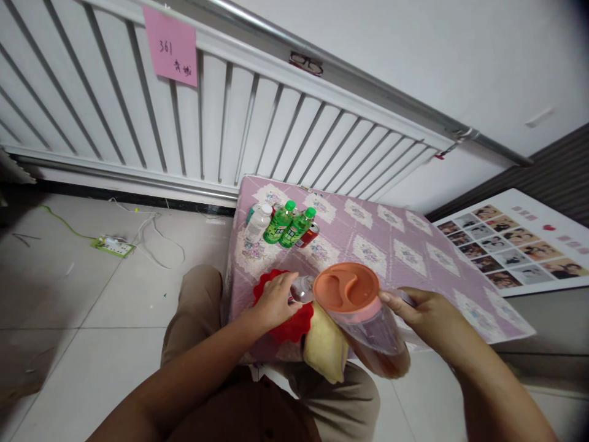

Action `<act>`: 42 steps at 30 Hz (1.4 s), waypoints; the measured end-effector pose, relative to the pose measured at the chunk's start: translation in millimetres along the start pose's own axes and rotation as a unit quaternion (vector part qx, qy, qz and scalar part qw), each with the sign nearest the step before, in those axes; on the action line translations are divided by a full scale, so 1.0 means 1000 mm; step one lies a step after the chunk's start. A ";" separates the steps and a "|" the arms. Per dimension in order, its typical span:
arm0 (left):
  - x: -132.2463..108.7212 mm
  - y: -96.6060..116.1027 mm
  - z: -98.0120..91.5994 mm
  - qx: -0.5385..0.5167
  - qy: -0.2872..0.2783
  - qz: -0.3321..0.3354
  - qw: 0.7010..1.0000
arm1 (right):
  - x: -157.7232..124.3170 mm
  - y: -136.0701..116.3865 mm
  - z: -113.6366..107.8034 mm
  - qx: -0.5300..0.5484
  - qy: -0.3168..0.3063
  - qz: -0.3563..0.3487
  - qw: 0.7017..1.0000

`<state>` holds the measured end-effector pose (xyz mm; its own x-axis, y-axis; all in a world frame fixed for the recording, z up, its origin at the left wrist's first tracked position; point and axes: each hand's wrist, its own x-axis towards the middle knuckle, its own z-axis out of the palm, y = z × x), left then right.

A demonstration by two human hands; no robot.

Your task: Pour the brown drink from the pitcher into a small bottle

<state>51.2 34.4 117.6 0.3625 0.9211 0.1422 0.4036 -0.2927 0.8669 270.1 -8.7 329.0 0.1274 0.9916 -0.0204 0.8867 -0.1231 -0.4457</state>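
Note:
My left hand (274, 302) is wrapped round a clear bottle (302, 288) near its open-looking neck, above a red scalloped mat (291, 328). With my right hand (426, 314) I grip the handle of a clear plastic pitcher (372, 337) with an orange lid (346, 287). The pitcher is tilted, its lid end toward the bottle, and brown liquid lies at its lower end. Its rim is close beside the bottle's mouth; whether they touch, I cannot tell. Below the lid lies a folded yellow cloth (326, 347) at the table's near edge.
On the pink patterned tablecloth (363, 245) stand two green bottles (288, 227), a white-capped bottle (259, 224) and a red can (308, 236). Behind them is a white radiator (257, 123). A photo board (515, 239) leans at right. A power strip (113, 247) lies on the floor.

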 end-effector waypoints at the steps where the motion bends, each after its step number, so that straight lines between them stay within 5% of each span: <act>1: 0.000 0.000 0.000 -0.001 -0.001 -0.001 1.000 | 0.000 0.001 0.000 -0.001 -0.009 0.001 1.000; 27: -0.001 -0.002 0.001 -0.002 -0.010 -0.014 1.000 | 0.003 0.002 0.000 -0.025 -0.059 0.067 0.996; 42: -0.001 -0.002 0.001 -0.006 -0.008 -0.011 1.000 | 0.004 0.008 0.000 -0.039 -0.053 0.040 0.997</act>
<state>50.5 34.2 115.0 0.3671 0.9230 0.1158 0.4022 -0.2697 0.8749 277.6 -5.3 325.6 0.1540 0.9767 -0.1497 0.9083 -0.1995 -0.3676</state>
